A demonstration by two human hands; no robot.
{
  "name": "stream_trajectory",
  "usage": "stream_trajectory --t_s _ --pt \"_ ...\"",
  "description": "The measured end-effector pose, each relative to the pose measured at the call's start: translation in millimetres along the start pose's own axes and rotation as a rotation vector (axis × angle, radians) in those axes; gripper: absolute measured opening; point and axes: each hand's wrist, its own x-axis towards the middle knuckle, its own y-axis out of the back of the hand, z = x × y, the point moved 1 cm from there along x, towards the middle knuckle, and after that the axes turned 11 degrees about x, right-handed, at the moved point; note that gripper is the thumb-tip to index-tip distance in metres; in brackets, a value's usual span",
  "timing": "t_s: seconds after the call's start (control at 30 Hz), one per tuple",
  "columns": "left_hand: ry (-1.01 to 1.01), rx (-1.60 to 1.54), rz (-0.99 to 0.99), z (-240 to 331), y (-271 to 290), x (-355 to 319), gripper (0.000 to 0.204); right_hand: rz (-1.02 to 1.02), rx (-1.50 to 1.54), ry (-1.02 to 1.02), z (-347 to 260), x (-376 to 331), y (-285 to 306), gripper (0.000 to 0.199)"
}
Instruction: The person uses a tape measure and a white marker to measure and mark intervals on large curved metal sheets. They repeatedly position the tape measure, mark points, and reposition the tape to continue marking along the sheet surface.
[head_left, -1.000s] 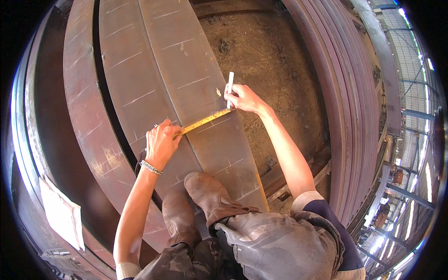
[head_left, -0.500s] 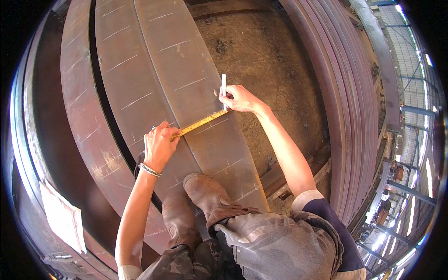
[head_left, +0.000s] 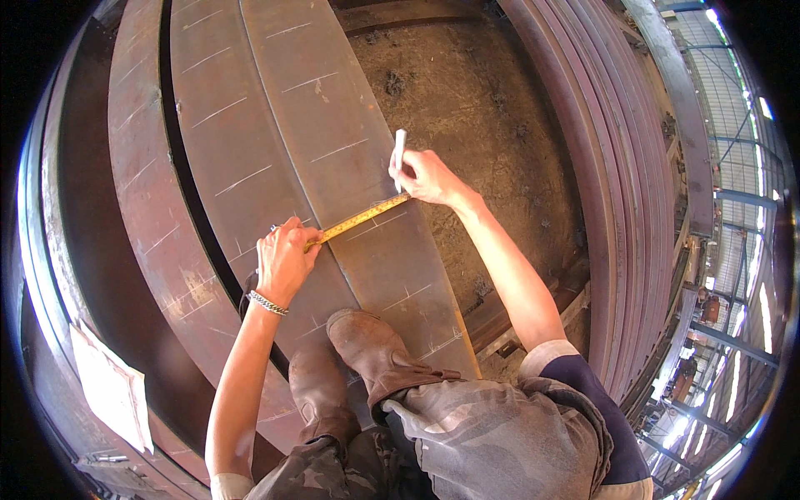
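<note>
A yellow tape measure (head_left: 360,219) lies stretched across the brown steel beam (head_left: 325,112), which bears rows of short white lines. My left hand (head_left: 286,254), with a chain bracelet at its wrist, grips the tape's left end; its fingers hide what lies beneath them. At the beam's right edge, my right hand (head_left: 429,177) pinches a white chalk stick (head_left: 400,150) just above the tape's other end. The stick stands nearly upright, its lower tip close to the tape's edge; whether it touches the steel I cannot tell.
My brown boots (head_left: 367,346) rest on the same beam. A dark gap (head_left: 187,179) separates it from a curved-looking beam (head_left: 137,158) on the left. Right of it, brown ground (head_left: 467,108) lies lower, then stacked steel beams (head_left: 617,167). White paper (head_left: 108,387) lies at lower left.
The chalk stick has tilted and turned a little in my right hand, its top leaning slightly right. My left hand and the tape have hardly moved.
</note>
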Motion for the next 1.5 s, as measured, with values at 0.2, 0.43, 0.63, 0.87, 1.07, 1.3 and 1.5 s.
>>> stream_trajectory --t_s 0.2,0.43,0.63,0.87,1.07,1.3,1.5 --pt "0.000 0.001 -0.003 0 -2 1 0.015 0.235 0.248 0.094 -14 3 8 0.011" --pt "-0.009 -0.001 0.018 -3 -5 0 0.016 0.145 0.412 -0.017 -34 1 -17 0.011" --pt "-0.024 0.019 0.044 -6 -8 -1 0.015 -0.056 0.496 -0.098 -48 2 -71 0.012" --pt "-0.037 0.016 0.052 -6 -11 0 0.015 -0.108 0.232 -0.145 -37 7 -99 0.019" --pt "-0.022 0.041 0.037 -4 -9 2 0.014 -0.105 0.135 -0.108 -31 10 -100 0.019" --pt "-0.031 0.033 0.038 -5 -8 2 0.014 -0.116 0.045 -0.071 -38 9 -97 0.020" --pt "-0.016 0.035 0.033 -5 -9 3 0.014 -0.130 0.027 -0.071 -40 8 -97 0.019"
